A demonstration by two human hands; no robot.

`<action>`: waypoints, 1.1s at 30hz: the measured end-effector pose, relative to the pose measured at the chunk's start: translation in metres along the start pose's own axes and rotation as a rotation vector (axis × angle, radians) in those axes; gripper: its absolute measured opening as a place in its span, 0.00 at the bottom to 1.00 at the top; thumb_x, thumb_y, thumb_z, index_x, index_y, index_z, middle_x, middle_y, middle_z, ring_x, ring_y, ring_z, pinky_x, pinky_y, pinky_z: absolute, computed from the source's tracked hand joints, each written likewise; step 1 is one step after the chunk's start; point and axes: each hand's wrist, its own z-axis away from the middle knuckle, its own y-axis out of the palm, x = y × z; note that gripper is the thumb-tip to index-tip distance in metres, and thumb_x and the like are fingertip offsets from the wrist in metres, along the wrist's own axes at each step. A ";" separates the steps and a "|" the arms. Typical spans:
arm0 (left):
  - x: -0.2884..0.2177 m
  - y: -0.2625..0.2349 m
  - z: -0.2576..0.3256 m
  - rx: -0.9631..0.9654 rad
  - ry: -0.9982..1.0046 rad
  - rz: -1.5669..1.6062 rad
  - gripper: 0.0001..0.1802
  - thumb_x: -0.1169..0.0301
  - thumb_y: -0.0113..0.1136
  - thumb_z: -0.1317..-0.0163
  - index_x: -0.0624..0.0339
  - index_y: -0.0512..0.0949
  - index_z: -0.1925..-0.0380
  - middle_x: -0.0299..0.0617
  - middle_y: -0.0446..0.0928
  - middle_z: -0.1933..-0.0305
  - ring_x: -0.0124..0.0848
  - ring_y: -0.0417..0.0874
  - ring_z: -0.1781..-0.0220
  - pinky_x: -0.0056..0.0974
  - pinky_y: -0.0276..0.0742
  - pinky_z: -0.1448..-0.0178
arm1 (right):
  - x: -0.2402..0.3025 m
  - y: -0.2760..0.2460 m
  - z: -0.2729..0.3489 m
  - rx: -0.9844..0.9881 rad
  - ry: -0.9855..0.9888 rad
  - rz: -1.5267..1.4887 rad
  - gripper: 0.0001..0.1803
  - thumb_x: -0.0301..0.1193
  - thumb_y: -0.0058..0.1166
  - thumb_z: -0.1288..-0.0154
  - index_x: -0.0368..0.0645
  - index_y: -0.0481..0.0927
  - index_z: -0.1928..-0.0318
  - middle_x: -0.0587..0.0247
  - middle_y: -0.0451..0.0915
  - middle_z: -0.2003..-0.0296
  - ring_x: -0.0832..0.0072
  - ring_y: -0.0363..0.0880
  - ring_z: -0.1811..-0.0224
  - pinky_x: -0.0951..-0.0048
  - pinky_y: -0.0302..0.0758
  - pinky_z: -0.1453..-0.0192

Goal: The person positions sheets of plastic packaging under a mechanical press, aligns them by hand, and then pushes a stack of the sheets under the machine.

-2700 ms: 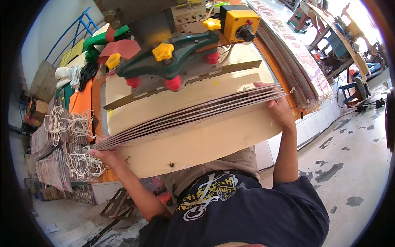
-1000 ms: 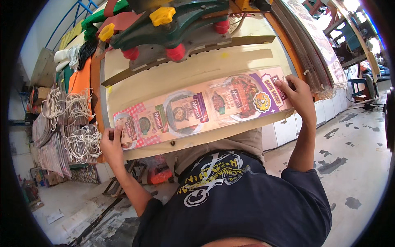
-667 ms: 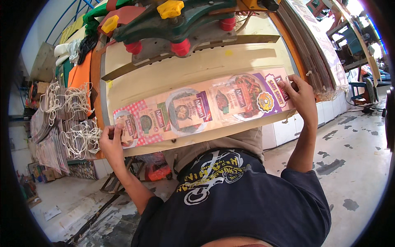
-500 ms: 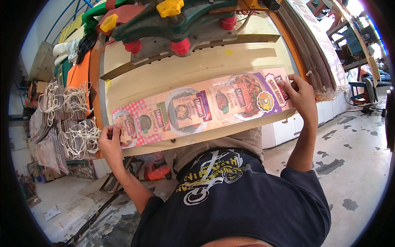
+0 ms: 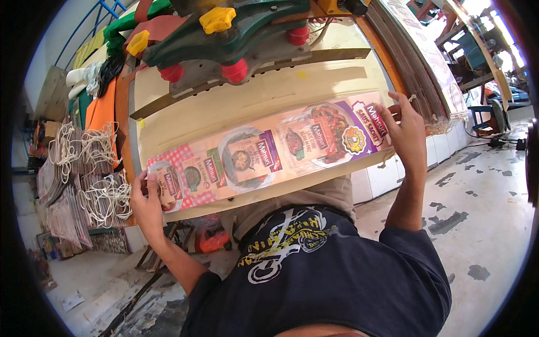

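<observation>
Squaring a long printed packaging sheet (image 5: 264, 154) on the pale machine table (image 5: 224, 106); left hand (image 5: 147, 203) is pinching its left end, right hand (image 5: 407, 132) is gripping the right; next probably calling for even alignment under the green clamp (image 5: 236, 33)

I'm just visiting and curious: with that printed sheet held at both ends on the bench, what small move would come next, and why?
Probably a nudge forward toward the green clamp bar. The left hand and right hand grip the printed sheet at its ends, flat on the pale bench, with bare bench between sheet and clamp.
</observation>
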 end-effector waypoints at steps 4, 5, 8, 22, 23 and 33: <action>0.003 -0.006 0.002 0.031 -0.117 -0.006 0.28 0.52 0.63 0.33 0.73 0.80 0.55 0.45 0.82 0.70 0.29 0.78 0.68 0.37 0.75 0.60 | 0.004 -0.004 0.005 0.055 0.078 0.099 0.26 0.45 0.63 0.35 0.33 0.81 0.49 0.46 0.85 0.70 0.60 0.87 0.68 0.64 0.79 0.60; 0.002 -0.007 0.003 0.037 -0.132 -0.013 0.28 0.51 0.63 0.33 0.73 0.81 0.57 0.45 0.82 0.71 0.29 0.78 0.69 0.38 0.75 0.60 | 0.005 -0.004 0.006 0.055 0.086 0.104 0.26 0.45 0.63 0.35 0.32 0.81 0.50 0.46 0.86 0.71 0.60 0.87 0.68 0.64 0.79 0.61; -0.002 -0.010 0.005 0.049 -0.147 -0.049 0.29 0.51 0.63 0.33 0.74 0.82 0.63 0.46 0.81 0.73 0.30 0.77 0.71 0.38 0.74 0.61 | 0.003 -0.003 0.007 0.066 0.106 0.100 0.23 0.42 0.63 0.34 0.30 0.82 0.53 0.48 0.86 0.73 0.66 0.87 0.72 0.68 0.78 0.66; -0.009 -0.011 0.006 0.055 -0.083 -0.195 0.29 0.51 0.60 0.31 0.75 0.82 0.65 0.51 0.77 0.78 0.35 0.76 0.75 0.42 0.72 0.65 | 0.007 -0.001 0.011 0.069 0.077 0.113 0.18 0.39 0.61 0.34 0.32 0.84 0.63 0.44 0.84 0.73 0.56 0.86 0.71 0.62 0.78 0.63; -0.008 -0.011 0.006 0.052 -0.079 -0.182 0.29 0.51 0.60 0.31 0.75 0.82 0.65 0.51 0.77 0.78 0.35 0.76 0.75 0.42 0.72 0.65 | 0.006 0.000 0.011 0.060 0.065 0.125 0.18 0.39 0.61 0.33 0.32 0.84 0.64 0.44 0.84 0.73 0.55 0.86 0.70 0.61 0.78 0.63; -0.023 -0.016 0.008 0.100 -0.098 -0.157 0.28 0.53 0.59 0.30 0.75 0.81 0.67 0.49 0.76 0.80 0.33 0.75 0.77 0.41 0.71 0.68 | 0.001 0.002 0.011 0.066 0.065 0.104 0.18 0.39 0.60 0.33 0.33 0.84 0.64 0.45 0.84 0.73 0.55 0.86 0.69 0.60 0.77 0.62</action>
